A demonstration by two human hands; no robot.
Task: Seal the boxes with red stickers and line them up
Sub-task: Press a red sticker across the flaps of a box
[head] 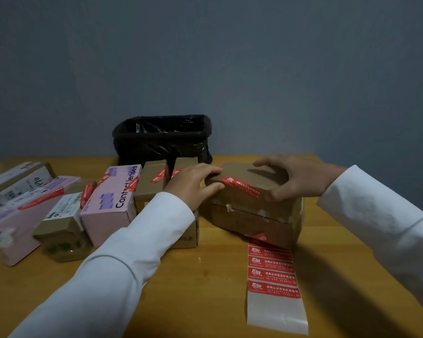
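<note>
Head view, items listed left to right across a wooden table point(217, 276). Far left: a cluster of cardboard and pale boxes point(17, 184) lying at angles, one with a red sticker strip. Next: a long pink box point(15, 230) bearing a red sticker; a small brown box point(61, 223) with a white label and a red sticker over its top edge. Next: a pink box printed "Contact lenses" point(112, 201), red stickers on its top. Next: two narrow brown boxes point(154, 181) standing side by side, each sealed with a red sticker, partly hidden behind a white sleeve point(122, 259). Behind them, against the wall: a black bin point(161, 140) lined with a black bag. Centre: left hand point(193, 184), fingers straight and relaxed, resting against the left end of a large brown box point(252, 211). A red sticker point(242, 187) lay across that box's top front edge. Right hand point(296, 176), fingers curved over the box top, thumb pressing at the sticker's right end. In front of the box, its far end tucked under the box: a sticker sheet point(274, 276) with four red stickers in full view, its near part bare white backing.
</note>
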